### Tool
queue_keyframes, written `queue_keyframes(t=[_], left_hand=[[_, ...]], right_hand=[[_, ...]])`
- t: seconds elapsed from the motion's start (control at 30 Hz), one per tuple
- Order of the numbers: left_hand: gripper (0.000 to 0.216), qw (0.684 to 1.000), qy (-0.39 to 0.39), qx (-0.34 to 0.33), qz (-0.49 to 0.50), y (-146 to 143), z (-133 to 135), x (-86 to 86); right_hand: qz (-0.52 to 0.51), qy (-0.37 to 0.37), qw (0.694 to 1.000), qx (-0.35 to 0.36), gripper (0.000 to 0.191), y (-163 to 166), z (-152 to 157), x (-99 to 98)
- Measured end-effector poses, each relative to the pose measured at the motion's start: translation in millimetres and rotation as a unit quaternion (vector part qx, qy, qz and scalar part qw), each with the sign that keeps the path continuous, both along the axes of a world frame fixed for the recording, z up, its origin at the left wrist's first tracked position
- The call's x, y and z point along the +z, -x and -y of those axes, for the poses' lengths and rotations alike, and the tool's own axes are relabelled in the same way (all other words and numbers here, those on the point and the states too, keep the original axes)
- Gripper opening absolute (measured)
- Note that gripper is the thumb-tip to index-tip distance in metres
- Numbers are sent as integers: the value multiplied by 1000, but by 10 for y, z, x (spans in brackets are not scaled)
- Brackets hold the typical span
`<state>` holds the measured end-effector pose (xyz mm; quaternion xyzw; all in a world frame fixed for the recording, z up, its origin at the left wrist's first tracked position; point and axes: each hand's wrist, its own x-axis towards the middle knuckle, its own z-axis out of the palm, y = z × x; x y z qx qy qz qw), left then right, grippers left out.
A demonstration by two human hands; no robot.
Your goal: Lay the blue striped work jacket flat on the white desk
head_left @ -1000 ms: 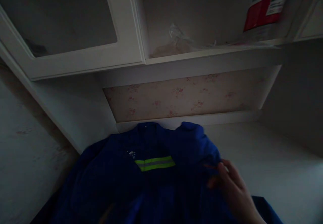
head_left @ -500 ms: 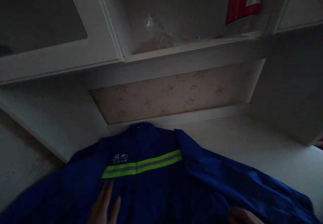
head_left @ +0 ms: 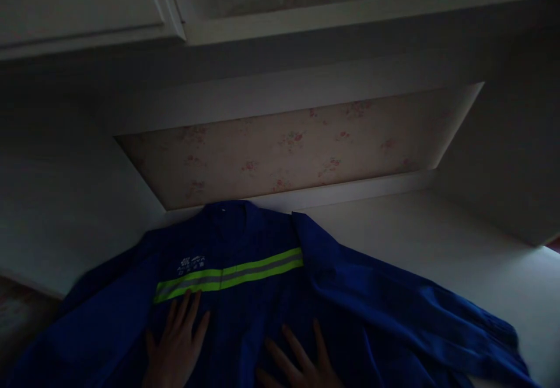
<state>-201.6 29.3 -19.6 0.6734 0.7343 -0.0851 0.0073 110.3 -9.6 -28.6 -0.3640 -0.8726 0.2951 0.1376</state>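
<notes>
We have both palms pressed flat on a blue work jacket (head_left: 271,294) that lies spread, front up, on the pale worktop (head_left: 437,242). Our left hand (head_left: 177,344) rests open, fingers slightly fanned, on the chest panel, its fingertips just short of the yellow-and-grey reflective stripe (head_left: 230,274) that runs across the garment ahead of it; a small white logo (head_left: 191,264) sits just beyond that stripe. Our right hand (head_left: 300,362) lies open too, fingers splayed, on the cloth just right of the front closure, gripping nothing. The collar (head_left: 230,213) is farthest from both hands, touching the ledge under the floral back wall (head_left: 297,149). One sleeve (head_left: 415,318) stretches away to the right of our right hand, creased along its length, its cuff near the worktop edge. We judge the jacket soft and limp, fairly light, of a woven cloth that will slide easily on the smooth worktop and fold wherever it is lifted. It should be safest to pinch it at the shoulder seams, collar or cuff, where the layers are doubled. The room is dim, so the finer seams are hard to make out.
</notes>
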Motion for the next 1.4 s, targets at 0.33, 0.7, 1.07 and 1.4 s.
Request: queue_keyframes(t=[0.33, 0.7, 1.07, 1.4], left_hand=[[62, 994, -35, 48, 96, 222, -412, 142], [57, 817, -176, 85, 543, -1673, -65, 750], [46, 787, -102, 112, 598, -2039, -277, 220], [42, 810, -47, 91, 577, -2099, -326, 124]], right_hand=[[32, 2, 999, -11, 51, 329, -224, 446], [-242, 224, 928, -176, 26, 244, -430, 350], [-499, 340, 703, -375, 39, -654, -710, 281], [-337, 270, 840, -329, 45, -579, -682, 124]])
